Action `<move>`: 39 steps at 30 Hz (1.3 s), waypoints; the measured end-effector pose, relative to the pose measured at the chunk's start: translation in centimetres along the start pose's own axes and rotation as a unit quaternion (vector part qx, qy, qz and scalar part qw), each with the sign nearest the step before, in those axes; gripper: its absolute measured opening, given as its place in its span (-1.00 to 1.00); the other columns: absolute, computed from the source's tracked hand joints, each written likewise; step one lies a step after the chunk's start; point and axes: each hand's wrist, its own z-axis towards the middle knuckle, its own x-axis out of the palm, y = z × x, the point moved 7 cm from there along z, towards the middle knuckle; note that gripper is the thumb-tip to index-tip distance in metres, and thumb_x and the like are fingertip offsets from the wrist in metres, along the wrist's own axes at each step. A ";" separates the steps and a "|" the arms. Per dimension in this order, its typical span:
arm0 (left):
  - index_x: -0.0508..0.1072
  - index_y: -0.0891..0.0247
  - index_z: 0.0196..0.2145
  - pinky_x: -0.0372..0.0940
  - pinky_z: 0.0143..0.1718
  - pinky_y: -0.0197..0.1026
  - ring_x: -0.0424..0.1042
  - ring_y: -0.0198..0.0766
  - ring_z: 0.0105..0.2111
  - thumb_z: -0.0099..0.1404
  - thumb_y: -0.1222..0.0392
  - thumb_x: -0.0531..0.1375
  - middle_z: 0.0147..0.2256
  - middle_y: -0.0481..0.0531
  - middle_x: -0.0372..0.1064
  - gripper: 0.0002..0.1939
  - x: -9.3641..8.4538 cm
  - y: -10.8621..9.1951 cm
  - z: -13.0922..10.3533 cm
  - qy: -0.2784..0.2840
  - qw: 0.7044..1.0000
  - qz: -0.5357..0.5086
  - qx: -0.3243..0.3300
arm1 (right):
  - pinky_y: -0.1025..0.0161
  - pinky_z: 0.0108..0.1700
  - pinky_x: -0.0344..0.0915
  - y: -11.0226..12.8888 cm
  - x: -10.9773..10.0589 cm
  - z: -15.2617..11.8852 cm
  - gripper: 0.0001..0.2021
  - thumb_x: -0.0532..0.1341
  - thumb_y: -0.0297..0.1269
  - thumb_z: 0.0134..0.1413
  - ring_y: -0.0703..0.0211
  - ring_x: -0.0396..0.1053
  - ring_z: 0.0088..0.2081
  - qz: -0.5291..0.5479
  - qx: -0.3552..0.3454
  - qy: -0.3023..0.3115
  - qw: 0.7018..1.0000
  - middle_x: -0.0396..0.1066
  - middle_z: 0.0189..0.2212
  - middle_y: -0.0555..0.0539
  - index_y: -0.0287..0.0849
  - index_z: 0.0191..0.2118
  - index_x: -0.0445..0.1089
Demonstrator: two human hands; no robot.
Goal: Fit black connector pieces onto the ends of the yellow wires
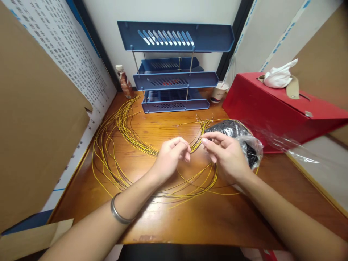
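Thin yellow and dark wires (136, 142) lie in wide loose loops on the wooden table. Their gathered ends (204, 125) fan out just beyond my hands. My left hand (174, 156) is closed, its thumb and fingers pinched together beside the bundle, with a thin dark wire at the fingertips. Close by on the right, my right hand (227, 151) pinches a wire between thumb and index finger; its other fingers are curled. Behind my right hand rests a clear plastic bag (227, 127) of black items, whose kind I cannot make out.
A blue tiered tray rack (176, 81) stands at the back, between a bottle (125, 83) and a paper cup (219, 92). At right is a red box (255, 105) with tissue on top. Cardboard (38, 108) lines the left side of the table (163, 226).
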 end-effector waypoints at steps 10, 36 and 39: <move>0.34 0.27 -0.56 0.14 -0.47 -0.30 0.23 -0.37 -0.59 0.19 0.13 0.13 -0.65 -0.10 0.24 -0.78 0.6 -0.4 -0.3 0.016 0.998 0.064 0.013 | 0.27 -0.49 0.13 1.8 1.3 -1.0 -0.84 0.31 -0.19 0.14 0.27 0.22 -0.54 -0.172 -0.101 0.048 0.979 0.44 -0.52 -0.02 -0.18 -0.34 0.54; 0.36 0.27 -0.55 0.20 -0.41 -0.28 0.27 -0.35 -0.56 0.20 0.10 0.13 -0.61 -0.08 0.28 -0.75 0.5 -0.6 -0.2 0.006 0.997 0.075 0.033 | 0.28 -0.43 0.14 1.3 1.8 -1.2 -0.78 0.17 -0.17 0.28 0.23 0.25 -0.48 -0.155 -0.056 0.084 0.983 0.29 -0.58 0.04 -0.15 -0.34 0.42; 0.35 0.27 -0.56 0.20 -0.41 -0.27 0.27 -0.35 -0.56 0.19 0.11 0.13 -0.61 -0.08 0.28 -0.76 0.5 -0.6 -0.2 0.006 0.996 0.077 0.039 | 0.28 -0.42 0.14 1.2 1.9 -1.2 -0.78 0.15 -0.18 0.30 0.25 0.23 -0.50 -0.158 -0.057 0.087 0.982 0.28 -0.58 0.05 -0.15 -0.34 0.42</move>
